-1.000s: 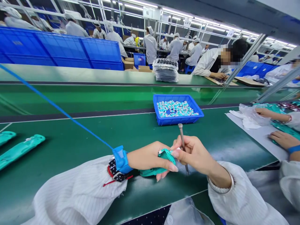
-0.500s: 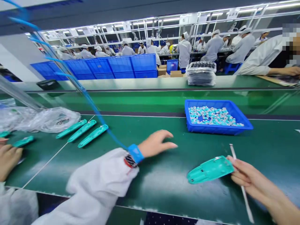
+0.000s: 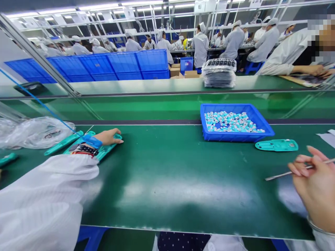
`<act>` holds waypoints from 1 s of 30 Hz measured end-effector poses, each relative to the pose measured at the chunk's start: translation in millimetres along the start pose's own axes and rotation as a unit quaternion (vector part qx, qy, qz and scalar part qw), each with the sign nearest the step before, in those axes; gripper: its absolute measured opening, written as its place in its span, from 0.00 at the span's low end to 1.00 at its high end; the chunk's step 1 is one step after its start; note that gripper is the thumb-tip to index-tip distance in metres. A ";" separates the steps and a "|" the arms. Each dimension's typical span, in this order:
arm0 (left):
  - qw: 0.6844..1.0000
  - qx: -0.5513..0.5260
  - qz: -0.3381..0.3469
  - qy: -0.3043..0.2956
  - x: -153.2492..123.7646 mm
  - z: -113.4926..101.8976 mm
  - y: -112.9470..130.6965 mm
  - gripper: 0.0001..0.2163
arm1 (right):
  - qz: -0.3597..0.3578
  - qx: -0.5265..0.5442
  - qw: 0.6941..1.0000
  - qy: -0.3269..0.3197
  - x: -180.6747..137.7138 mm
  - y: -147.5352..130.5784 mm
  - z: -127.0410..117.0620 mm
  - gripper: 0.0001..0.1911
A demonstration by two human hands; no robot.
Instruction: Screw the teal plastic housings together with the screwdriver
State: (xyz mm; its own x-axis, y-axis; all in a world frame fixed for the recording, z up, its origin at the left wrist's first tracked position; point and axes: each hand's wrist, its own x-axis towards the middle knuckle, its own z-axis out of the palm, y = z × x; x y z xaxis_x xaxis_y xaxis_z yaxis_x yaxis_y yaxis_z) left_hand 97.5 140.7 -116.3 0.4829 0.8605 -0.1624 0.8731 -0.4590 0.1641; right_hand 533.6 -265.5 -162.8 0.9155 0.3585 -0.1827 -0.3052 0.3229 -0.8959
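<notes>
On the left, my left hand (image 3: 111, 137) reaches to the nearest of several teal plastic shells (image 3: 106, 150) lying in a row. Thumb and index finger sit on either side of that shell's far end, and the wrist covers part of the row. My right hand (image 3: 312, 174) grips a thin metal rod (image 3: 278, 176) with a flattened tip, pointing left above the table. Beyond that hand a single teal plastic shell (image 3: 276, 145) lies flat on the green table.
A blue tray (image 3: 238, 136) of small teal-and-white parts stands at the back. Clear plastic bags (image 3: 44, 134) lie at far left. A blue cord (image 3: 39, 101) runs toward my left wrist. White paper (image 3: 328, 138) lies at right. A co-worker's sleeve (image 3: 282, 52) shows across the bench.
My left hand has moved left to the row of shells. My right hand has let go of its shell, which now lies beside the tray, and keeps the rod. The view has shifted.
</notes>
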 end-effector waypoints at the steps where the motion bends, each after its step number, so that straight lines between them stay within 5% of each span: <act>1: 1.000 -0.003 0.004 -0.027 2.0 1.5 18.5 0.18 | -0.047 -0.002 0.999 -0.017 -10.2 0.5 15.9 0.11; 8: 0.972 -0.033 0.214 -0.096 -9.4 44.6 187.3 0.14 | -0.076 0.016 0.964 -0.253 -74.7 14.9 116.8 0.12; 13: 0.964 -0.059 0.252 -0.052 -32.4 82.8 269.5 0.14 | -0.088 0.044 0.943 -0.318 -99.5 33.1 144.5 0.09; 18: 0.965 -0.033 0.259 -0.008 -45.1 98.0 297.3 0.18 | -0.139 0.035 0.952 -0.270 -98.5 41.0 144.1 0.16; 30: 0.962 -0.041 0.270 -0.018 -45.1 97.0 300.9 0.20 | -0.176 -0.012 0.956 -0.233 -97.2 53.4 150.0 0.16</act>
State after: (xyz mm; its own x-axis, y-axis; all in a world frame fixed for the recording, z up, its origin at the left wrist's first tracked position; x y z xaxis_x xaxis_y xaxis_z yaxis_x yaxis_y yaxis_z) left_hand 344.9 -57.7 -154.0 0.8676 0.4931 -0.0648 0.4871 -0.8163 0.3105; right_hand 389.0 -151.7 -132.1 0.7431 0.5835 0.3277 0.0122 0.4777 -0.8784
